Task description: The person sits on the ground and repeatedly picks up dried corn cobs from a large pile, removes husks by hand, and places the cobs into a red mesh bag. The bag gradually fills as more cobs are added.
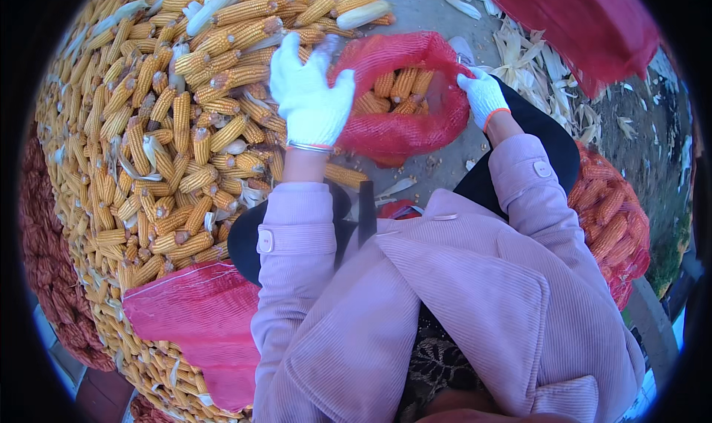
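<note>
A red mesh bag (pixel 400 136) stands in front of me, its mouth spread into a ring with the edge rolled down. Several yellow corn cobs (pixel 404 85) show inside it. My right hand (pixel 483 98), in a white knitted glove with an orange cuff, grips the bag's right rim between thumb and fingers. At the bag's left side is my left hand (pixel 311 100), gloved the same way. Its fingers are spread, partly blurred, with nothing in them. Just beyond and left of that hand lies a large heap of husked corn cobs (pixel 182 119).
An empty-looking red mesh bag (pixel 196 312) lies over the heap at lower left. A filled corn bag (pixel 608 219) stands by my right side. Another red bag (pixel 578 26) is at far right, near dry husks (pixel 530 59) on the grey ground. Dark red filled sacks (pixel 55 260) line the left edge.
</note>
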Available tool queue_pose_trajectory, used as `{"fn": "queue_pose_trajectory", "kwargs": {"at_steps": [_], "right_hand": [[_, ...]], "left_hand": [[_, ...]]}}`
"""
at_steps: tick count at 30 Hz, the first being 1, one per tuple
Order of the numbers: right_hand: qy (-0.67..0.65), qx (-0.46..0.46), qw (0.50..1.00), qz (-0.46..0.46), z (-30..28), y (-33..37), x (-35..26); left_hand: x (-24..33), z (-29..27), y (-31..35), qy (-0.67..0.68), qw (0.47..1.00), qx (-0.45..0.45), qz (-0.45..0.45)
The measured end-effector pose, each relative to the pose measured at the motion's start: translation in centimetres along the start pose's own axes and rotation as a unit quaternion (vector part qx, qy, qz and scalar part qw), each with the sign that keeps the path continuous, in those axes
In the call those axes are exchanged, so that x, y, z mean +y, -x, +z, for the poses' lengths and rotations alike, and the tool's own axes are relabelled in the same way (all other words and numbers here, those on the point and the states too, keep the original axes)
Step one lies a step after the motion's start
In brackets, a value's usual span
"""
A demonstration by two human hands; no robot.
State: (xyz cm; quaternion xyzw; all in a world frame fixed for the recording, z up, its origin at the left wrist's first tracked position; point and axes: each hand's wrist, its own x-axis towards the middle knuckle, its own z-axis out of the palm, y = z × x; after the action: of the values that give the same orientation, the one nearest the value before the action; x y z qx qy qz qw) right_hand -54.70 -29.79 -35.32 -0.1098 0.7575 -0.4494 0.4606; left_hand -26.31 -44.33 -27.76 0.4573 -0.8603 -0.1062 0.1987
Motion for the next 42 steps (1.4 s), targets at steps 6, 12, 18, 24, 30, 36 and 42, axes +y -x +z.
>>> {"fn": "queue_pose_trajectory", "kwargs": {"at_steps": [6, 12, 18, 24, 30, 36, 42], "right_hand": [[0.010, -0.035, 0.999, -0.008, 0.5, 1.2, 0.8], [0.020, -0.055, 0.998, 0.010, 1.2, 2.3, -0.3], [0.000, -0.062, 0.998, 0.007, 2.3, 2.5, -1.1], [0.021, -0.053, 0.998, 0.014, 3.4, 3.4, -1.7], [0.024, -0.051, 0.998, 0.022, 4.4, 3.5, -2.4], [-0.010, -0.037, 0.999, -0.006, 5.4, 2.7, -2.9], [0.007, -0.024, 1.000, 0.003, 6.5, 2.6, -3.2]], "left_hand": [[2.0, 7.2, 0.5, -0.109, 0.942, -0.313, 0.044], [-4.0, 11.9, 0.1, 0.043, 0.961, -0.140, -0.234], [-9.5, 11.9, -2.1, 0.231, 0.937, 0.038, -0.258], [-17.0, 10.8, -2.7, 0.400, 0.701, 0.246, -0.537], [-20.8, 10.9, -5.0, 0.441, 0.651, 0.252, -0.564], [-18.3, 9.5, -4.6, 0.260, 0.687, 0.260, -0.627], [-19.4, 3.8, -6.3, 0.465, 0.524, 0.488, -0.521]]}}
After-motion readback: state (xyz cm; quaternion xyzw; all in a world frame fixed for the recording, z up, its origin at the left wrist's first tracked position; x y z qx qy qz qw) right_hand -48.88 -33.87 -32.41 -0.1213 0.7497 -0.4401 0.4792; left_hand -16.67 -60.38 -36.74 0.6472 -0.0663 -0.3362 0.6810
